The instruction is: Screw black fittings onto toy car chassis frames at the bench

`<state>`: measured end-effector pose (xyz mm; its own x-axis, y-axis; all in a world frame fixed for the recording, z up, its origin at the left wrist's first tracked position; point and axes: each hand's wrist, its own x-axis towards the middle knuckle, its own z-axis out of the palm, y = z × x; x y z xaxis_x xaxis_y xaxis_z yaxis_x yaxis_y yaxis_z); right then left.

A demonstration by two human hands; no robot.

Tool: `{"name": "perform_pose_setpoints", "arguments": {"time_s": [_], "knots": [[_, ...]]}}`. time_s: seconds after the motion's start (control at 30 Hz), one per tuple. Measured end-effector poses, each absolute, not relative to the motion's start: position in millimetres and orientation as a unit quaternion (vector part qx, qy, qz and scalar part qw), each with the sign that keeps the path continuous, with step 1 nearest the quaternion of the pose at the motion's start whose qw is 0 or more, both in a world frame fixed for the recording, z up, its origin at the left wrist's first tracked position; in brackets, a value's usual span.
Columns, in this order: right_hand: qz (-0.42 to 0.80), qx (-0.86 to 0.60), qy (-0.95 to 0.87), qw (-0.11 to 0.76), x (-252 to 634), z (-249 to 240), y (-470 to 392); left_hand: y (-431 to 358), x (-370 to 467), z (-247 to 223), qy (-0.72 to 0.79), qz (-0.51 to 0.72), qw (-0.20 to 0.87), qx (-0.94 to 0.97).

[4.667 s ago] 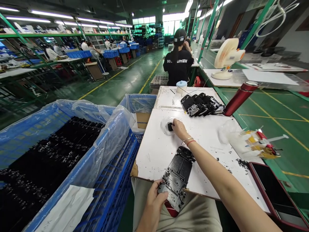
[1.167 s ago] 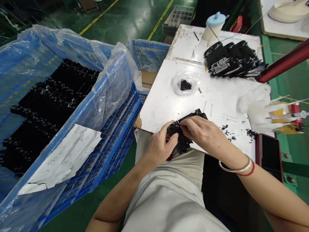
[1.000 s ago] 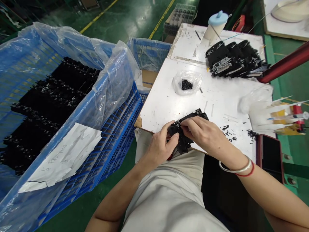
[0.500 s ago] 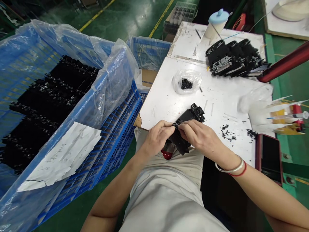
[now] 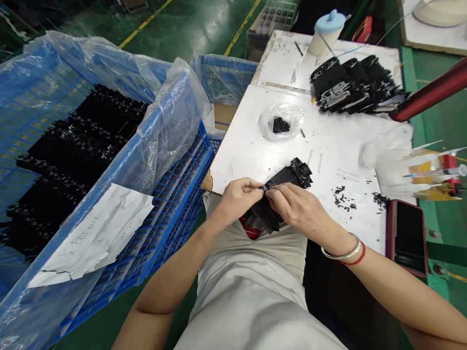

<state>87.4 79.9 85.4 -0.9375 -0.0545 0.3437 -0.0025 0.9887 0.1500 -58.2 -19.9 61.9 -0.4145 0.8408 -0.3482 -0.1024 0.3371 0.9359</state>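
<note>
A long black plastic part (image 5: 285,179) lies at a slant across the near edge of the white table, its lower end over my lap. My left hand (image 5: 239,197) is closed at the part's left side, thumb and fingertips pinched together. Right beside it, my right hand (image 5: 295,206) is closed over the middle of the part, its fingertips nearly touching those of the left. Anything small between the fingertips is too tiny to make out. Beyond the part, an open clear plastic bag (image 5: 281,122) holds small black pieces.
Blue crate (image 5: 171,214) with stacked black parts (image 5: 80,146) at left. Similar parts (image 5: 350,85) stand at the table's back right, near a blue-lidded cup (image 5: 328,31). Black scraps (image 5: 343,199), a phone (image 5: 407,238) and a syringe (image 5: 438,173) are at right.
The black part has turned slightly, its upper end shifting a little right and its lower end left. Both hands stay pinched at it, and the right wrist has moved slightly left.
</note>
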Motion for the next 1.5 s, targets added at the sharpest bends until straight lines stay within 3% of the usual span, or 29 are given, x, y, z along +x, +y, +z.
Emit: {"name": "perform_pose_setpoints", "arguments": {"time_s": [0.43,0.67,0.83,1.07,1.27,1.5], "knots": [[-0.04,0.001,-0.983,0.179,88.0,83.8,77.8,-21.1,-52.2,58.4,0.678,0.523,0.453,0.247],[0.115,-0.106,-0.963,0.219,113.0,83.2,78.6,-30.1,-49.6,57.8,0.644,0.566,0.467,0.217],[0.204,-0.248,-0.912,0.256,138.9,77.2,73.8,-37.9,-49.1,55.5,0.639,0.574,0.459,0.228],[0.341,-0.454,-0.786,0.245,163.2,63.0,64.3,-42.9,-42.3,54.0,0.637,0.58,0.444,0.245],[0.483,-0.483,-0.676,0.277,163.9,63.3,64.8,-44.1,-38.4,54.0,0.623,0.59,0.456,0.237],[0.522,-0.474,-0.645,0.296,161.2,70.2,64.0,-47.9,-37.8,43.5,0.584,0.606,0.485,0.237]]}}
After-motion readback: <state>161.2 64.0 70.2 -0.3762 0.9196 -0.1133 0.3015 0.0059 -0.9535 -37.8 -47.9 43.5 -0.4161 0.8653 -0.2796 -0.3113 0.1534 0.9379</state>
